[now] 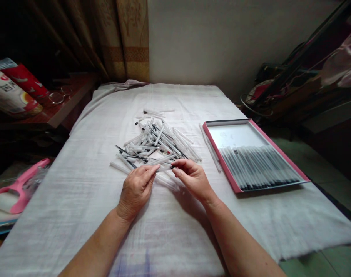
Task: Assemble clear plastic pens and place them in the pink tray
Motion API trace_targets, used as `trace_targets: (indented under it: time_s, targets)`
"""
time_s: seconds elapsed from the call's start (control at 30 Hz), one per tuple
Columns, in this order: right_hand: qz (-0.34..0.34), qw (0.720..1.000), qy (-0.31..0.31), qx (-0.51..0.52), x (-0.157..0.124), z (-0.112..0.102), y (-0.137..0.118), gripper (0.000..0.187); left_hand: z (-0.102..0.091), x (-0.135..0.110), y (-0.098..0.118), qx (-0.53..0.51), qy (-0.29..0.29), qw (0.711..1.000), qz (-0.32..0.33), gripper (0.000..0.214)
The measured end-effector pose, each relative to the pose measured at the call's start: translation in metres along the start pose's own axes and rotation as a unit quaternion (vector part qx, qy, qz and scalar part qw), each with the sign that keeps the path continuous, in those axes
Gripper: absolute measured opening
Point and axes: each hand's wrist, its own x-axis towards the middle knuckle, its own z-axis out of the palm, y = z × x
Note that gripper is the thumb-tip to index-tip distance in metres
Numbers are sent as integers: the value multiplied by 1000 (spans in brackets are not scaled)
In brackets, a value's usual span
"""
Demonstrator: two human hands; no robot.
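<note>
With our left hand (136, 188) we are pinching a clear tube (164, 168) between thumb and forefinger, and with our right hand (193, 179) we are gripping a small dark piece (172, 167) at the tube's right end. The tube is spanning the gap between both sets of fingers; whether the dark piece is sitting inside it or only touching it, we cannot tell. Just beyond our fingers, a loose heap of clear tubes and dark refills (158, 140) is lying on a pale cloth (77, 192). Farther out, a few more tubes (155, 112) are lying near the heap. To the right of our right fingers, a pink-rimmed box (221, 159) is holding a row of pens (256, 165), dark ends toward us, and loose tubes (211, 152) are resting beside its left wall. Well to the left of our left fingers, a pink-handled tool (19, 188) is lying.
</note>
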Motion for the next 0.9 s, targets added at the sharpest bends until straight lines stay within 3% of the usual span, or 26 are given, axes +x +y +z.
trace_targets:
  time_s: [0.17,0.4,0.9]
  targets:
    - [-117,978,6,-173,-2,-5,2,10,-1,-1,-1,25,-8,1000,8,35]
    - [-182,958,-3,-223,-1,-7,1,9,0,-1,-1,20,-20,1000,6,34]
    - [-162,961,-15,-225,0,-9,2,11,1,-1,-2,-19,-30,999,3,32]
